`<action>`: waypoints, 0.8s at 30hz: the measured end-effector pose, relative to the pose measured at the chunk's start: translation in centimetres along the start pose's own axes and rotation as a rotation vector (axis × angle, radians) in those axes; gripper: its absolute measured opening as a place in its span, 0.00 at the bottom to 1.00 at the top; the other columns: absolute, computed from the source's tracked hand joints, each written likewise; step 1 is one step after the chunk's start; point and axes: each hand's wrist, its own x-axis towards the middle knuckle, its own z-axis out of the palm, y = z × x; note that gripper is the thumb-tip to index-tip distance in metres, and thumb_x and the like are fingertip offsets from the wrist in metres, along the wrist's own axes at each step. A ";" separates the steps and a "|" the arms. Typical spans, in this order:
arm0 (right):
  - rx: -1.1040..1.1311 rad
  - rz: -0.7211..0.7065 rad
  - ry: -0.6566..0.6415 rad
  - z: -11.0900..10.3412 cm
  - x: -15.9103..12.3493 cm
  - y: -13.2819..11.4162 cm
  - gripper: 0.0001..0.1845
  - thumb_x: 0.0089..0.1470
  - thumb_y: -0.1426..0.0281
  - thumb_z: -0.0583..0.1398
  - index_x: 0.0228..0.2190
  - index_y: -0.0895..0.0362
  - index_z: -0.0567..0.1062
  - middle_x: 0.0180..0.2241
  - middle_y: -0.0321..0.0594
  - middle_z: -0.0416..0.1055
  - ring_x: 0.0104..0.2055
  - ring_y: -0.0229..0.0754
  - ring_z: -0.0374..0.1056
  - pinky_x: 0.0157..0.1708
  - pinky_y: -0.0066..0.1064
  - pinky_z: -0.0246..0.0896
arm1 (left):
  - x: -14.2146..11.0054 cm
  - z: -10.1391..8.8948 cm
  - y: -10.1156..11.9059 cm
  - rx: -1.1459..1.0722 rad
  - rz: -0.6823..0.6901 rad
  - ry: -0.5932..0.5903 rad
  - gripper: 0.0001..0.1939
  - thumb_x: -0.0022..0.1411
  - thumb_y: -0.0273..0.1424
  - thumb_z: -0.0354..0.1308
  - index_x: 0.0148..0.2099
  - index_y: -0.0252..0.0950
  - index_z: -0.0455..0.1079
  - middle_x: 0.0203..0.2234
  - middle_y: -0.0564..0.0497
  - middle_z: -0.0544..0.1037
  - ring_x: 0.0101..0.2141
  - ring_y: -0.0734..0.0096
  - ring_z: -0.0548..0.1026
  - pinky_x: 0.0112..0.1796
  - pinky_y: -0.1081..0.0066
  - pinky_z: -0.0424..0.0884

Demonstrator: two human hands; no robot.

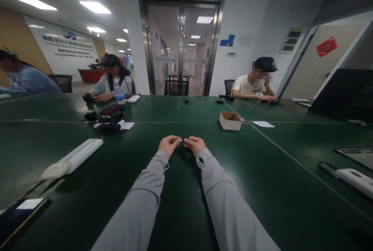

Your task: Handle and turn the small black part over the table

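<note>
My left hand (168, 145) and my right hand (196, 145) meet over the middle of the green table (186, 189). Their thumbs and fingers pinch a small dark piece (185, 140) with a pale, shiny end. The shiny end faces my left fingertips, while the darker part lies in my right fingers. It is too small for me to tell its kind. Both hands are closed around it, which hides most of it.
An open cardboard box (230, 121) stands ahead on the right, with white paper (263, 124) beyond it. Several black devices (109, 127) lie on the left, and a white power strip (77, 156) lies nearer. A phone (20, 220) sits at front left. Other people sit across the table.
</note>
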 end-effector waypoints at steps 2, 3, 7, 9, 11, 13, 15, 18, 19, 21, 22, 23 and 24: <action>-0.009 -0.012 -0.017 -0.1 0.0 0.1 0.16 0.24 0.75 0.71 0.16 0.62 0.69 0.17 0.37 0.67 0.20 0.35 0.66 0.19 0.23 0.63 | -0.1 -0.1 0.0 0.076 -0.015 0.022 0.13 0.48 0.37 0.58 0.32 0.31 0.71 0.24 0.46 0.75 0.27 0.70 0.72 0.32 0.71 0.68; -0.013 -0.019 -0.021 -0.1 0.0 0.2 0.16 0.23 0.75 0.71 0.16 0.62 0.69 0.17 0.37 0.67 0.20 0.35 0.66 0.19 0.23 0.62 | -0.1 -0.1 0.1 0.120 -0.017 0.029 0.14 0.48 0.38 0.57 0.31 0.31 0.71 0.23 0.47 0.75 0.25 0.70 0.72 0.30 0.71 0.68; -0.025 -0.052 -0.039 -0.3 0.3 0.6 0.18 0.21 0.71 0.72 0.16 0.62 0.70 0.18 0.37 0.67 0.20 0.35 0.65 0.20 0.24 0.62 | -0.3 -0.2 0.4 0.294 -0.049 0.040 0.19 0.51 0.45 0.53 0.28 0.34 0.72 0.20 0.49 0.74 0.23 0.71 0.71 0.28 0.73 0.65; -0.035 -0.061 -0.050 -0.5 0.5 0.9 0.18 0.20 0.69 0.72 0.16 0.62 0.71 0.18 0.37 0.67 0.20 0.34 0.64 0.20 0.24 0.62 | -0.4 -0.2 0.7 0.336 -0.080 0.041 0.21 0.52 0.47 0.50 0.28 0.34 0.72 0.20 0.50 0.74 0.23 0.72 0.71 0.28 0.73 0.64; -0.044 -0.063 -0.064 -0.6 0.7 1.1 0.19 0.20 0.67 0.71 0.17 0.63 0.71 0.18 0.37 0.67 0.20 0.34 0.64 0.21 0.24 0.62 | -0.5 -0.1 1.0 0.382 -0.104 0.040 0.23 0.53 0.48 0.48 0.26 0.34 0.71 0.19 0.50 0.73 0.22 0.72 0.70 0.27 0.74 0.62; -0.046 -0.065 -0.079 -0.7 0.8 1.2 0.19 0.21 0.67 0.71 0.18 0.63 0.72 0.19 0.37 0.68 0.20 0.34 0.64 0.21 0.25 0.62 | -0.6 0.0 1.4 0.438 -0.107 0.040 0.24 0.54 0.48 0.46 0.24 0.35 0.70 0.17 0.51 0.72 0.21 0.73 0.68 0.26 0.74 0.60; -0.048 -0.068 -0.088 -0.7 0.8 1.2 0.20 0.21 0.67 0.71 0.19 0.63 0.72 0.19 0.37 0.68 0.20 0.34 0.64 0.21 0.26 0.62 | -0.7 0.0 1.6 0.473 -0.103 0.054 0.25 0.54 0.49 0.44 0.22 0.35 0.68 0.15 0.53 0.69 0.21 0.73 0.67 0.26 0.74 0.59; -0.045 -0.077 -0.121 -0.7 0.6 1.0 0.18 0.23 0.67 0.71 0.19 0.63 0.73 0.20 0.37 0.68 0.21 0.34 0.65 0.23 0.26 0.63 | -0.8 0.1 1.8 0.491 -0.112 0.081 0.26 0.54 0.49 0.42 0.19 0.35 0.65 0.13 0.54 0.66 0.19 0.74 0.65 0.24 0.74 0.57; -0.045 -0.075 -0.143 -0.7 0.5 0.9 0.17 0.24 0.67 0.71 0.19 0.63 0.73 0.21 0.37 0.68 0.22 0.34 0.65 0.24 0.26 0.63 | -0.7 0.1 1.8 0.496 -0.123 0.083 0.26 0.54 0.49 0.42 0.18 0.35 0.64 0.13 0.54 0.66 0.19 0.74 0.64 0.24 0.74 0.56; -0.046 -0.074 -0.179 -0.7 0.3 0.7 0.16 0.27 0.68 0.71 0.20 0.63 0.74 0.23 0.38 0.68 0.23 0.35 0.66 0.25 0.26 0.63 | -0.6 0.1 1.7 0.497 -0.159 0.080 0.26 0.54 0.50 0.41 0.17 0.36 0.63 0.13 0.54 0.65 0.19 0.73 0.64 0.23 0.73 0.56; -0.048 -0.074 -0.191 -0.7 0.3 0.6 0.15 0.28 0.69 0.71 0.20 0.63 0.74 0.24 0.38 0.68 0.24 0.35 0.66 0.26 0.26 0.64 | -0.5 0.1 1.7 0.490 -0.179 0.080 0.26 0.54 0.50 0.41 0.17 0.36 0.63 0.13 0.53 0.65 0.18 0.73 0.64 0.23 0.73 0.56; -0.050 -0.076 -0.197 -0.6 0.2 0.5 0.15 0.28 0.69 0.70 0.21 0.63 0.75 0.25 0.38 0.68 0.25 0.35 0.66 0.26 0.26 0.64 | -0.4 0.1 1.5 0.478 -0.198 0.081 0.26 0.54 0.50 0.41 0.17 0.36 0.63 0.13 0.53 0.66 0.18 0.73 0.64 0.23 0.73 0.56; -0.051 -0.081 -0.193 -0.5 0.2 0.5 0.15 0.28 0.69 0.70 0.21 0.63 0.75 0.25 0.38 0.68 0.25 0.35 0.66 0.26 0.26 0.64 | -0.2 0.1 1.4 0.464 -0.211 0.084 0.26 0.54 0.50 0.42 0.17 0.36 0.63 0.13 0.53 0.66 0.18 0.73 0.64 0.23 0.73 0.56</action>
